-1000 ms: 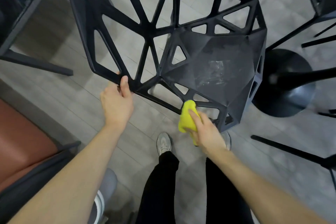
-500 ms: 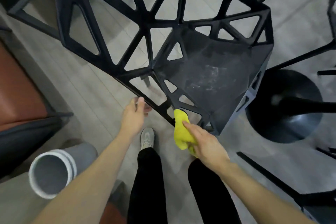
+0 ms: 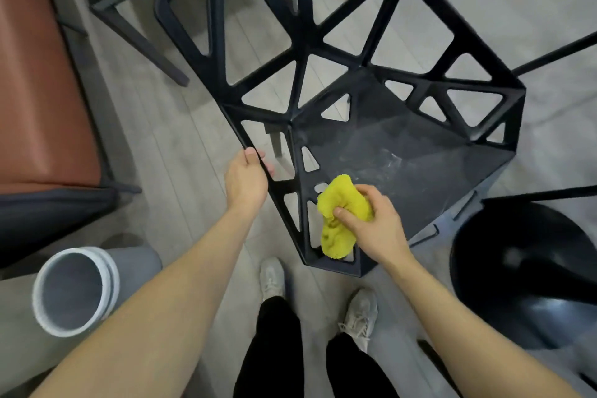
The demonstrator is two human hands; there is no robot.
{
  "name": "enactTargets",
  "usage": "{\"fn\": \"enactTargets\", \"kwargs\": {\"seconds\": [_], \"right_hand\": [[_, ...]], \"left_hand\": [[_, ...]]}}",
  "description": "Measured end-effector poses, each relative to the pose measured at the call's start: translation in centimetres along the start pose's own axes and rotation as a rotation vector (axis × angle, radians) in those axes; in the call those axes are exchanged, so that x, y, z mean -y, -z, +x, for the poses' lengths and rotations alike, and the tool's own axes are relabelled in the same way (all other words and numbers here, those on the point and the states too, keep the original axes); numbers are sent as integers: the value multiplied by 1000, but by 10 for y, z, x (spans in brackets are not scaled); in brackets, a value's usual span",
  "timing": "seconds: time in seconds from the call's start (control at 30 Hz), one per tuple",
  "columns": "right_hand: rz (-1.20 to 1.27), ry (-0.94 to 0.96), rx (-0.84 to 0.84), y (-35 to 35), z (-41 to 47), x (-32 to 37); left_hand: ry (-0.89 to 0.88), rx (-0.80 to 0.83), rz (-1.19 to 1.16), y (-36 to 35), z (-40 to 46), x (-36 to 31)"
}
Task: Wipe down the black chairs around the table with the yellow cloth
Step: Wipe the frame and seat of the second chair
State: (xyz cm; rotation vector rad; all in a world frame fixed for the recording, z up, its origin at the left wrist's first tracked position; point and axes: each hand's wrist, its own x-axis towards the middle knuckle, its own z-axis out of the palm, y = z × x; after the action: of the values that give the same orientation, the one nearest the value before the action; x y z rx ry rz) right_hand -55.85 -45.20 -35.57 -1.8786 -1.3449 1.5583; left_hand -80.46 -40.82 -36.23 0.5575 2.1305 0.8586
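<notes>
Yellow cloth (image 3: 342, 216) now up on the near corner of the black chair (image 3: 403, 152) seat, off the frame edge below. Right hand (image 3: 374, 226) pinching it bunched; left hand (image 3: 246, 178) gripping the near side rail. Seat wiping apparently starting; smudges remaining mid-seat.

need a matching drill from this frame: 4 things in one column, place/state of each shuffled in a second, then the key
Things
1. yellow cloth
2. left hand
3. grey bucket
4. black round base

Places or states
A. stands on the floor at lower left, open top up
B. bunched in the right hand, on the near corner of the black chair seat
C. on the floor at the right, beside the chair
D. grips the chair's left edge rail

Pairs: 1-B, 2-D, 3-A, 4-C
</notes>
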Motion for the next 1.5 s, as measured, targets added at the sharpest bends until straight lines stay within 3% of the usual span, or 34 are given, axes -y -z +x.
{"fn": "enactTargets", "kwargs": {"seconds": [0.13, 0.2, 0.3, 0.47, 0.53, 0.67, 0.73, 0.83, 1.0, 1.17, 1.33, 1.5], "right_hand": [[-74, 15, -149, -15, 48, 30], [-169, 125, -209, -21, 76, 47], [-345, 406, -215, -41, 126, 81], [-523, 974, -39, -94, 163, 133], [-527, 947, 58, -100, 169, 126], [-620, 721, 160, -68, 189, 110], [-482, 817, 84, -72, 181, 125], [-381, 967, 122, -99, 156, 145], [-625, 791, 143, -77, 193, 121], [-351, 961, 135, -100, 155, 142], [-418, 812, 51, -81, 178, 129], [-312, 1080, 39, -94, 153, 165]], "left_hand": [[-147, -226, 83, -29, -4, 0], [-198, -333, 89, -37, -4, 7], [-244, -362, 55, -38, 8, 24], [-272, -360, -5, -40, 8, 29], [-285, -356, 3, -38, 8, 29], [-273, -359, 24, -39, 7, 31], [-279, -361, 15, -38, 7, 29], [-287, -371, 46, -37, 8, 30], [-267, -368, 49, -37, 8, 30], [-274, -371, 58, -36, 6, 27], [-258, -359, 41, -38, 5, 29], [-269, -368, 49, -37, 5, 27]]}}
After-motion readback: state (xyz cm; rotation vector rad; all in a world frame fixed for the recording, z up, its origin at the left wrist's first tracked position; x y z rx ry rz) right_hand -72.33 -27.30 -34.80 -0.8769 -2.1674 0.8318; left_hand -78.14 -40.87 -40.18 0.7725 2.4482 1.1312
